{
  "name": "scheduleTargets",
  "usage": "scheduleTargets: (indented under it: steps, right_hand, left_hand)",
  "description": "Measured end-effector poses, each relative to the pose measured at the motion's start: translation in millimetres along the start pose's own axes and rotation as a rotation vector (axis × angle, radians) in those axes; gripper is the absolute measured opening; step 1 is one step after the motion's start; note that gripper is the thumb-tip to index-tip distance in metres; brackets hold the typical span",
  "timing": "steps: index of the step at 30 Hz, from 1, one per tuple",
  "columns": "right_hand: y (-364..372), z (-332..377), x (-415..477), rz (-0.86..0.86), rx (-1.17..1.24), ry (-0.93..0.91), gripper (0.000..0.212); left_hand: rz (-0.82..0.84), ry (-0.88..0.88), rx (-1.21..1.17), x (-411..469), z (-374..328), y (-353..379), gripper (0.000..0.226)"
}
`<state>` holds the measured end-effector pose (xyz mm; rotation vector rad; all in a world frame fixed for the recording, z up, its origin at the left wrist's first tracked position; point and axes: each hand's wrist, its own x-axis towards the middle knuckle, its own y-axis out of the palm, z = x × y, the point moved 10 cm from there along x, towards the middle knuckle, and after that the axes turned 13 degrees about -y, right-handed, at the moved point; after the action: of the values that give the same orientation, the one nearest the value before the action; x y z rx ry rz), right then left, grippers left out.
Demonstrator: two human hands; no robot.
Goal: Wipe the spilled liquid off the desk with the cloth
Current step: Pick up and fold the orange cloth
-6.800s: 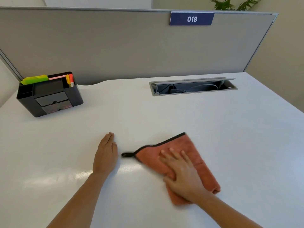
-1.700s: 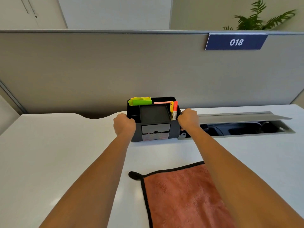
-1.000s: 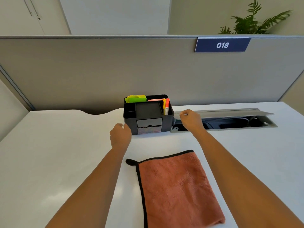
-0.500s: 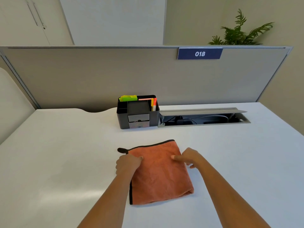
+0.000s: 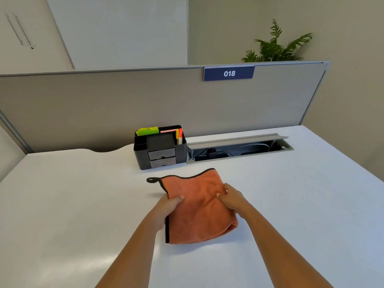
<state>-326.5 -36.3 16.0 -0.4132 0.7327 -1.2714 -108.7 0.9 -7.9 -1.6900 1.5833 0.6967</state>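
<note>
An orange cloth with a black hem and a small hanging loop lies folded in the middle of the white desk. My left hand pinches its left edge, thumb on top. My right hand grips its right edge, fingers curled into the fabric. The cloth bunches slightly between both hands. No liquid is visible on the desk surface.
A black desk organiser with sticky notes and markers stands behind the cloth, against the grey partition. To its right an open cable tray is sunk into the desk. The desk's right edge runs diagonally at far right.
Both hands came back from the organiser, which now stands beside the cable tray, and closed on the cloth's two side edges. The cloth is now slightly bunched.
</note>
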Motion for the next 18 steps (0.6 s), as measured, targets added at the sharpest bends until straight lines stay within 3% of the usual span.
scheduleTargets:
  steps: [7,13,18]
  right_hand:
    - [-84.0,-36.9,-11.1,-0.292,0.229,0.098,0.049]
    - [-149.6,-97.9,-14.0,-0.322,0.484,0.221,0.044]
    - [-204.2,-149.5,-11.7,-0.309,0.528,0.254,0.037]
  left_hand:
    - [0.084,0.077,0.106,-2.4,-55.6,56.5,0.056]
    - [0.260,0.136,0.216,-7.5,-104.1,146.4,0.043]
    - [0.379,0.192,0.262,-5.6,-136.7,235.6,0.053]
